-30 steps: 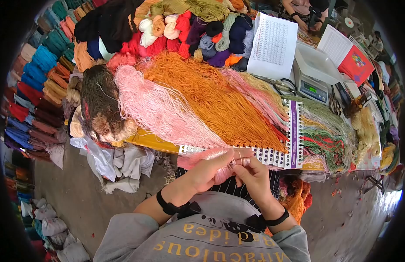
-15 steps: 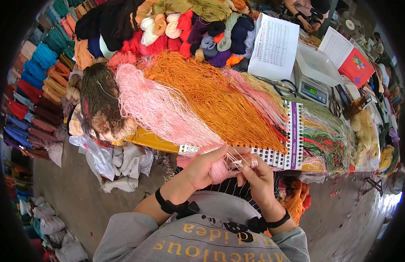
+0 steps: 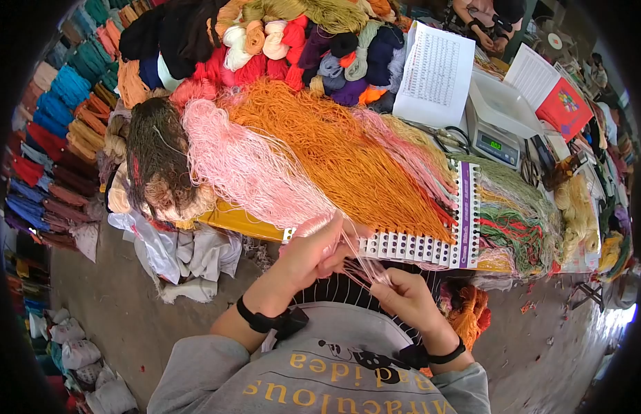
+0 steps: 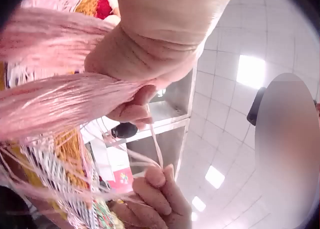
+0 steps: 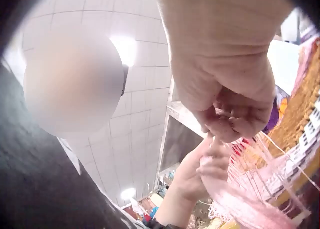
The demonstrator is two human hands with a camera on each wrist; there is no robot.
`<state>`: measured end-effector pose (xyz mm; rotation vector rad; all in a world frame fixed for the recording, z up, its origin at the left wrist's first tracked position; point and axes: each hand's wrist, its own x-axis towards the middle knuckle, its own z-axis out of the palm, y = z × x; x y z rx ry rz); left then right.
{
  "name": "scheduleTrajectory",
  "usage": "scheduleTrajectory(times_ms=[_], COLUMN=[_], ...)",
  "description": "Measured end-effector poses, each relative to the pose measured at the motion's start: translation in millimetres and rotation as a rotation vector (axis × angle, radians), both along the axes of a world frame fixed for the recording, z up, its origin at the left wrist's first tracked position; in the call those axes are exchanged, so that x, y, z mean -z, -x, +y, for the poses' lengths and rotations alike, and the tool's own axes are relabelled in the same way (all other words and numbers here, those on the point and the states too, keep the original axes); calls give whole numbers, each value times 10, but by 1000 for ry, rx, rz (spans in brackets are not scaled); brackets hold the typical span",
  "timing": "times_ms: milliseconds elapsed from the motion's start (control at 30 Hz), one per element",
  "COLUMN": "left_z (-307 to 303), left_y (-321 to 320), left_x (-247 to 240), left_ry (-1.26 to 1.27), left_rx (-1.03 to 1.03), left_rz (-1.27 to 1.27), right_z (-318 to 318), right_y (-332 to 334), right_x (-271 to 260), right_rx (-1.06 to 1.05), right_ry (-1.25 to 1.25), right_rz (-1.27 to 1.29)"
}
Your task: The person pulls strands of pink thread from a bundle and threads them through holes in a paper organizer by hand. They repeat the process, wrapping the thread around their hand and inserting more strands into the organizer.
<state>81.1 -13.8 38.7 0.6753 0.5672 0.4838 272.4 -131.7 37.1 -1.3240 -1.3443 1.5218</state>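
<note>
Two grips: the left hand [image 3: 308, 260] is curled round pink yarn [image 4: 55, 105] before the tabletop [image 3: 241, 223], the right hand [image 3: 409, 298] pinches its strands [image 3: 371, 268]. I judge it light, soft, tangle-prone, best held where gathered.

Pink strands [image 3: 367, 261] bar passage left of the right grip [image 3: 409, 298]
Room rightward above the floor [image 3: 534, 345]; cards [image 3: 467, 214] ahead.

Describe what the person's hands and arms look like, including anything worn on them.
The left hand and right hand are bare. Each wrist has a black strap with a dark box on it. The grey sleeves end well above the straps.
</note>
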Motion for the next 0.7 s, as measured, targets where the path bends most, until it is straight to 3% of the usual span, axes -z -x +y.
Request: scheduleTrajectory(times_ms=[33,100,133,167,233,267,300,367,433,500,567,600,667,700], left_z=[29,106,157,274,496,583,686,886,1002,1050,1076,1064,1018,966], left_y=[67,249,350,513,872,1058,1271,1752,2191,2551,2837,2897,2891,2823], left_x=[27,53,-41,41,135,133,178,319,336,282,235,217,112,42], left_ry=[3,-65,-7,107,285,353,361,280,171,153,68,69,-106,-105], left_rx=[1,205,88,-19,-262,-398,-513,-686,-810,-873,-1229,-1229,-1300,-1298], left_rz=[0,-56,46,-26,-160,-220,-261,-311,-366,-411,-419,-418,-482,-482], right_z=[-14,-61,-52,-62,-196,-263,-353,-676,-1087,-1608,-2176,-2458,-2749,-2752], right_y=[-18,-94,-243,-439,-701,-880,-1102,-1692,-2353,-3085,-3577,-3862,-4155,-4135], right_x=[7,29,-33,-130,-248,-229,-194,26,253,424,418,482,486,496], right_rx=[1,413,512,607,882,934,972,1040,1099,948,1184,1186,951,953], right_ry=[3,-299,-409,-518,-429,-487,-538,-559,-613,-637,-689,-689,-924,-925], right_rz=[0,-123,-302,-483,-201,110,424,752,861,1128,757,756,614,612])
